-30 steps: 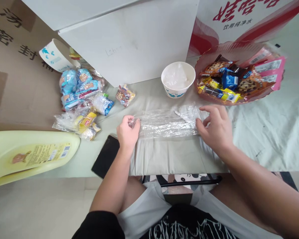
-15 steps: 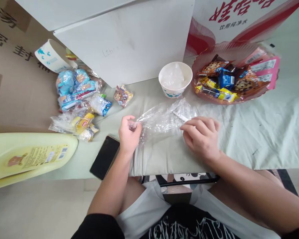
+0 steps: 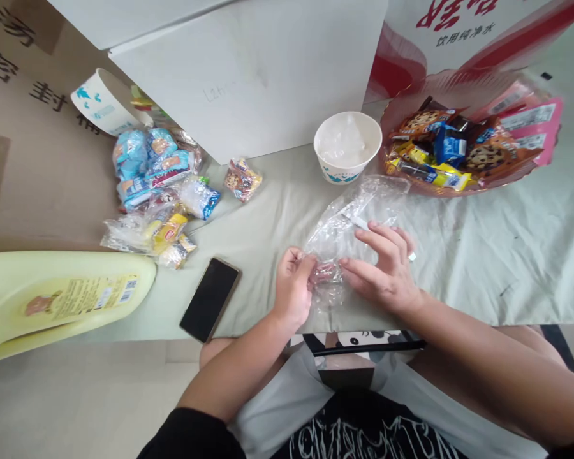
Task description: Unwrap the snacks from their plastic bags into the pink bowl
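My left hand [image 3: 294, 284] pinches the gathered edge of a clear plastic bag [image 3: 332, 226], its thumb and fingertips closed on the film. The crinkled bag spreads over the cloth towards the white paper bowl [image 3: 348, 150]. Something reddish [image 3: 325, 271] shows through the plastic beside my left fingertips. My right hand [image 3: 387, 268] hovers over the bag's right side, thumb and index finger apart, near the reddish part. A slim white pen-like tool [image 3: 358, 221] runs beneath its fingers, held in the hand; its thin end points up-left, and its middle is hidden.
On the right, a pink translucent basket [image 3: 459, 191] holds wrapped snacks. Bagged snacks [image 3: 155, 166] are piled at left, with a cookie pack [image 3: 243, 180] apart from them. A black phone [image 3: 210, 299], a yellow-green tub [image 3: 67, 299], a tilted paper bowl [image 3: 100, 102] and a white box [image 3: 249, 83] surround the workspace.
My left hand has moved right and down with its end of the bag, close to my right hand. The right fingers have spread, and the reddish part now shows between the hands.
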The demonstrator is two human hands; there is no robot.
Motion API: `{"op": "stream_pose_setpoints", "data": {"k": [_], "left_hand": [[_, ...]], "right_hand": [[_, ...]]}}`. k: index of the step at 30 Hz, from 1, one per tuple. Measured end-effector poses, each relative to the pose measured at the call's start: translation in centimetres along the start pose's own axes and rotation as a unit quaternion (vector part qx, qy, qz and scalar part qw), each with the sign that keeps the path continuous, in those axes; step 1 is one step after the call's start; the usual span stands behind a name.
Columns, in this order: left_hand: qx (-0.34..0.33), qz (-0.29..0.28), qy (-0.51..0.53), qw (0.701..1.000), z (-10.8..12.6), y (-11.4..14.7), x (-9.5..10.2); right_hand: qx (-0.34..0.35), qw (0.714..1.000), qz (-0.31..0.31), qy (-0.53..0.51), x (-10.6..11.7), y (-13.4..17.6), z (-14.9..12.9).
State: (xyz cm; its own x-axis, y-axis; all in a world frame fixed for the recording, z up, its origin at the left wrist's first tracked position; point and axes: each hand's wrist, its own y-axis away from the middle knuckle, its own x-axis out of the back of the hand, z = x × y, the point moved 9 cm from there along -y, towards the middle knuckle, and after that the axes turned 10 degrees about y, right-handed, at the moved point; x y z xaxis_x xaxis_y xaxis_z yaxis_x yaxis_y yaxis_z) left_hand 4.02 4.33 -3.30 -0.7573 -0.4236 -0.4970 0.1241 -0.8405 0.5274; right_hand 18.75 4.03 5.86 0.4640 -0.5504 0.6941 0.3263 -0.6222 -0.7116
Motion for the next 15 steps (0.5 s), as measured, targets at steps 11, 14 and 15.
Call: {"op": "stream_pose_setpoints", "data": {"k": [11,14,15], "left_hand": [[-0.282,-0.288,-0.292,0.867,8.1,-1.7,-1.3],[-0.366,-0.397,-0.465,0.701,5.4,0.9,-3.4],[-0.385,-0.415,-0.501,0.654,4.5,1.5,-3.8]], "right_hand": [[0.017,0.927,-0.155,-0.341,-1.6,0.0,0.2],[0.019,0.919,-0.156,-0.361,-1.4,-0.1,0.1],[0.023,0.919,-0.161,-0.360,-1.4,-0.2,0.0]]}}
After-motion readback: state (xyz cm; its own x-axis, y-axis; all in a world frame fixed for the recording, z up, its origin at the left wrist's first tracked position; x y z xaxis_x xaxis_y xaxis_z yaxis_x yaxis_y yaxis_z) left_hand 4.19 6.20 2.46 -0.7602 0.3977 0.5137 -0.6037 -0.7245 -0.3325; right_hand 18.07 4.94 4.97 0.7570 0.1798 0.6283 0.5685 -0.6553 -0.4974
